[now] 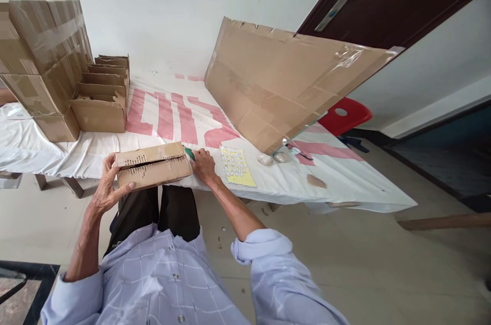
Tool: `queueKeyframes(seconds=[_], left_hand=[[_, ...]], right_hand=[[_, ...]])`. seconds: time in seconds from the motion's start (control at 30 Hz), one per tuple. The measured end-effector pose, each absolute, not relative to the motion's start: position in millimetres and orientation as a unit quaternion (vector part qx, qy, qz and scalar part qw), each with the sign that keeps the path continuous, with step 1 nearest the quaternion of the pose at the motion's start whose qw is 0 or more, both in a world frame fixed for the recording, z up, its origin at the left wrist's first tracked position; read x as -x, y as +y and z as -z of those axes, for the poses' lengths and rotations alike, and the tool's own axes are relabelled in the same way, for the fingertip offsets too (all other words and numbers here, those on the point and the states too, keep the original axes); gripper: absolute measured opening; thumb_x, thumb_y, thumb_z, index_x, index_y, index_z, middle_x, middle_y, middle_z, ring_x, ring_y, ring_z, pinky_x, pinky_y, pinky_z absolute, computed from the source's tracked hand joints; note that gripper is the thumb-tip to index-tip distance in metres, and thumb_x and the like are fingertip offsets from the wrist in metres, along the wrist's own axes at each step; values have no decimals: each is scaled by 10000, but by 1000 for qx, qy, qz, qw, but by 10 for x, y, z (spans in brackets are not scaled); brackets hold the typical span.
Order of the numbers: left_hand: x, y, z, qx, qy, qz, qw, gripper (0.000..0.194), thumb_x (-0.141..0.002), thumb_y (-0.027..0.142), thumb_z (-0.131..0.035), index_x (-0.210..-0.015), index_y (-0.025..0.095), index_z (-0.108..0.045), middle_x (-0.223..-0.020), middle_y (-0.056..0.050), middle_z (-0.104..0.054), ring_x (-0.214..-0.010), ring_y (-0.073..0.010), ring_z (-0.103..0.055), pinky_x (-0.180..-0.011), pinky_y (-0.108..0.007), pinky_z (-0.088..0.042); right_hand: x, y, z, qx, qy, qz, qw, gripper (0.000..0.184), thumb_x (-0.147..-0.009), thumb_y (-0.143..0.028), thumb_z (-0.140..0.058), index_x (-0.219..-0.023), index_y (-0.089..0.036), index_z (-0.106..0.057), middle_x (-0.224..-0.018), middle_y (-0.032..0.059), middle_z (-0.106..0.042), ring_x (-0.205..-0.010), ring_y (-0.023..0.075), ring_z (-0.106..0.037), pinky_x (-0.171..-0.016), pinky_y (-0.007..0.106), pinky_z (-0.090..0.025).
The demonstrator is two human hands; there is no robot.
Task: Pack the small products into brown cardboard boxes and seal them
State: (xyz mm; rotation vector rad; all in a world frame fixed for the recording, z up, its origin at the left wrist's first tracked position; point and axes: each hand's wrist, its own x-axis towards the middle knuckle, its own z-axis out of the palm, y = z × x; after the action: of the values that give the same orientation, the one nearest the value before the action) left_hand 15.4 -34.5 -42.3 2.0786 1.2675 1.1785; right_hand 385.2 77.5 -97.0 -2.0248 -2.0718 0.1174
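Observation:
A small cardboard box point(157, 174) lies at the front edge of the table, with a dark gap along its top and torn, ridged paper near the left end. My left hand point(109, 187) is closed around the box's left end, thumb along the near side. At the opposite end my right hand point(203, 164) grips a small green tool point(189, 153), which is against or very close to the box's right edge. Its working end is hidden. Just right of that hand lies a yellow sheet point(241, 178) bearing rows of small pale labels.
Taped cartons point(34, 44) are stacked at the left, beside a row of open cardboard boxes point(102, 113). A large cardboard sheet point(276, 79) leans at the back right. Near its lower corner are tape rolls point(264, 159). A red chair point(345, 115) stands behind the table.

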Motion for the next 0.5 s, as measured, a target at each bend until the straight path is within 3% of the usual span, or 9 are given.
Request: queueKeyframes(seconds=[0.17, 0.27, 0.33, 0.4, 0.5], left_hand=[[-188, -304, 363, -742, 465, -422, 235, 618, -1001, 669, -741, -1491, 300, -660, -1631, -121, -427, -1615, -392, -393, -1418, -618, -314], [-213, -229, 324, -738, 454, -431, 253, 621, -985, 663, -756, -1479, 296, -674, -1576, -120, -458, -1581, -387, -427, -1408, -618, -338], [-231, -173, 302, -733, 452, -434, 264, 622, -977, 658, -761, -1473, 290, -683, -1547, -120, -463, -1560, -385, -445, -1376, -610, -394], [-250, -128, 284, -727, 453, -435, 278, 620, -972, 656, -762, -1466, 287, -688, -1536, -122, -462, -1541, -386, -459, -1325, -590, -465], [-274, -99, 260, -720, 459, -429, 293, 626, -958, 670, -768, -1453, 295, -689, -1537, -120, -454, -1527, -392, -463, -1258, -576, -526]], right_hand=[[-3988, 816, 849, 720, -647, -92, 234, 378, -1040, -159, -392, -1199, -174, -735, -1126, 153, -719, -986, 289, -605, -840, 366, -467], [-4137, 767, 591, 672, -649, -101, 342, 397, -1111, -355, -365, -1103, -189, -725, -890, 68, -684, -810, 250, -566, -731, 333, -444], [-4188, 686, 320, 569, -697, -132, 416, 407, -1095, -517, -494, -1014, -203, -740, -792, 22, -656, -750, 221, -554, -691, 315, -434], [-4160, 581, 8, 467, -768, -148, 412, 373, -1047, -543, -637, -996, -205, -787, -811, 21, -704, -759, 211, -603, -704, 313, -452], [-4001, 445, -420, 392, -846, -122, 341, 253, -1037, -426, -706, -1061, -227, -862, -935, 46, -809, -823, 219, -698, -778, 331, -505]])
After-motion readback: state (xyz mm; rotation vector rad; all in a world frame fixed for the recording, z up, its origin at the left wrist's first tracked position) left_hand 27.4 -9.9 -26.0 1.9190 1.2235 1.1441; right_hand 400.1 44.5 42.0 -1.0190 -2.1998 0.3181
